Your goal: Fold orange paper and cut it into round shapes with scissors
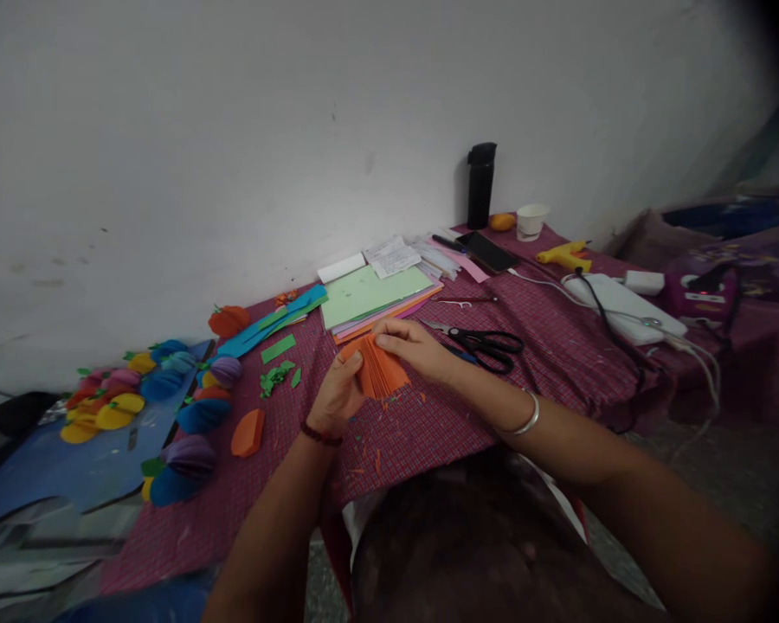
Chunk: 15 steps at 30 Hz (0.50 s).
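Between my two hands is a stack of orange paper pieces (382, 372), its layers fanned slightly apart at the lower edge. My left hand (341, 385) grips the stack's left side, thumb on top. On its upper right, the thumb and fingers of my right hand (410, 346) pinch the paper. Another orange paper stack (247, 433), rounded on one side, lies on the cloth to the left. Small green paper leaves (278, 379) and a green paper strip (278, 349) are near it. Black-handled scissors (486, 342) rest right of my hands, partly behind my right forearm.
Coloured paper sheets (370, 294) lie against the wall. Finished paper fruits (113, 402) crowd the left, on a blue board (113, 459). At the back right stand a black bottle (481, 186) and a paper cup (531, 223); a yellow glue gun (566, 255) and cables lie nearby.
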### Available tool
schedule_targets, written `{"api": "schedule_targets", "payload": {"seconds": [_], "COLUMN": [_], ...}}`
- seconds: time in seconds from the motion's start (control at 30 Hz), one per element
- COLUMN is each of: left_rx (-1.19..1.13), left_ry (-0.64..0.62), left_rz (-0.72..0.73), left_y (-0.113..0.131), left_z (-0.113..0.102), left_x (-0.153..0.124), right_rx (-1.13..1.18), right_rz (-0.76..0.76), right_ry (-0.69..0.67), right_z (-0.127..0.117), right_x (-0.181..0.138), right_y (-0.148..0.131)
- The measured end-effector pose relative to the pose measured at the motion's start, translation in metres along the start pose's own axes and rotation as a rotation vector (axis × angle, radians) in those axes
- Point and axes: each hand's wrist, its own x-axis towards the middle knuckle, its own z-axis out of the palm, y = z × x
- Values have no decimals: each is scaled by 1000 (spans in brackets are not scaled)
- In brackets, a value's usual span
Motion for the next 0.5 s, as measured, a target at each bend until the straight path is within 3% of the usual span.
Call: {"api": "schedule_targets", "payload": {"seconds": [0.23,0.5], "left_rx": [15,30], "left_ry": [1,16], "left_rz": [5,-2], "left_y": [0,-1], "left_z": [0,-1], "left_x": [1,0], "right_rx": [-19,-13], "right_rz": [-33,3], "right_ry": [87,30], "right_z": [0,-1], "right_x": [3,0], "right_y": [5,-2]}}
